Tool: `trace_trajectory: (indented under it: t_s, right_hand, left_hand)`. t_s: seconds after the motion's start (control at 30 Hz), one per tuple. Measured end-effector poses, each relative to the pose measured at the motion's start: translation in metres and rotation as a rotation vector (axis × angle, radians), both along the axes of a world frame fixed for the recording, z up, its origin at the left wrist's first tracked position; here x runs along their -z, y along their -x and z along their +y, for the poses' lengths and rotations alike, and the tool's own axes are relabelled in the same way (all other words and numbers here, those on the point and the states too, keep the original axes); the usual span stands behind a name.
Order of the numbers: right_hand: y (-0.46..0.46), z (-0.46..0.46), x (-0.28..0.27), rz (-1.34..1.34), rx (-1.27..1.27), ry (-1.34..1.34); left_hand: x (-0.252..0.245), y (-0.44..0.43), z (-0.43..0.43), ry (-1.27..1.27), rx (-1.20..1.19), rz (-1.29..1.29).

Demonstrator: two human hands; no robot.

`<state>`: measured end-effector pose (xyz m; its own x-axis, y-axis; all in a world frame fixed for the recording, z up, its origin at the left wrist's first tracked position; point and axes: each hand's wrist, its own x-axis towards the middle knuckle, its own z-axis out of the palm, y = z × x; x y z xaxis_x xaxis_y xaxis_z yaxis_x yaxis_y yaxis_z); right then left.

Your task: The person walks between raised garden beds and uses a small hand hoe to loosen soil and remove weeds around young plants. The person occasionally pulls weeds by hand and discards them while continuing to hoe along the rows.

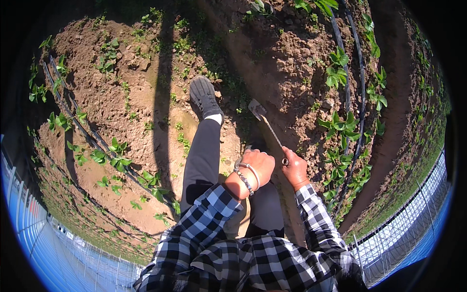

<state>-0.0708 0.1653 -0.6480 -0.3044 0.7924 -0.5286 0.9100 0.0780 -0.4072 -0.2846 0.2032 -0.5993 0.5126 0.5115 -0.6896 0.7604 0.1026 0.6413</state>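
My right hand [294,167] grips the ring end of a small hand tool with a thin, twisted metal shaft [271,130]. Its flat, soil-marked blade [257,109] points away from me, over the shaded furrow. Beside it, nearer my legs, is my left hand [257,165], with fingers curled downward and bracelets [246,179] on the wrist. The underside of that hand is hidden, so whether it holds anything cannot be told. Low green weeds [239,93] grow in the soil just beyond the blade.
My left foot in a dark shoe [204,95] is planted ahead on the soil. Leafy crop plants [343,127] and black drip hoses [359,73] line the raised bed at right. Another planted row with hoses [82,127] runs at left. Wire fencing [405,219] curves along the rim.
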Motion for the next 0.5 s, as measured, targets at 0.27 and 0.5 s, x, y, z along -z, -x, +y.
trace_trajectory:
  t_s: [0.27,0.5]
  right_hand:
    - [0.048,0.014,0.043,0.131,0.514,0.190]
    - [0.094,0.083,0.017,0.263,0.448,0.041]
  left_hand:
    - [0.008,-0.015,-0.013,0.006,-0.009,0.026]
    - [0.005,-0.010,-0.012,-0.040,-0.044,-0.015]
